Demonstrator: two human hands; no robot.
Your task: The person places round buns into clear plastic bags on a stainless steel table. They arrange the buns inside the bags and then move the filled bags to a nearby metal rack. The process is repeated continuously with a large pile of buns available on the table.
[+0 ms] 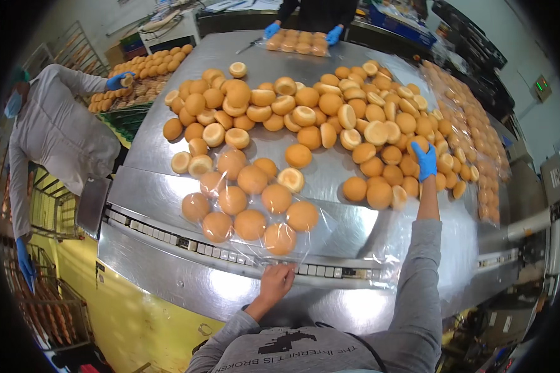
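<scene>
My bare left hand (pixel 277 282) pinches the near edge of a clear plastic bag (pixel 318 233). Inside the bag, several round golden buns (pixel 249 224) lie in rough rows, domed sides up. My right hand (pixel 425 161), in a blue glove, reaches into the right side of a large heap of loose buns (pixel 330 103). Its fingers curl around one bun (pixel 418 143), partly covered by the glove. Some buns in the heap show pale flat undersides. Beneath my right forearm lie clear plastic sheets or bags (pixel 452 252).
Bagged buns (pixel 466 126) line the right side of the steel table (pixel 142 184). A narrow conveyor strip (pixel 214 252) crosses before me. Across the table, gloved hands (pixel 334 35) hold a bun pack (pixel 298 43). At left, a co-worker (pixel 65 126) holds a bun beside stacked trays (pixel 142 88).
</scene>
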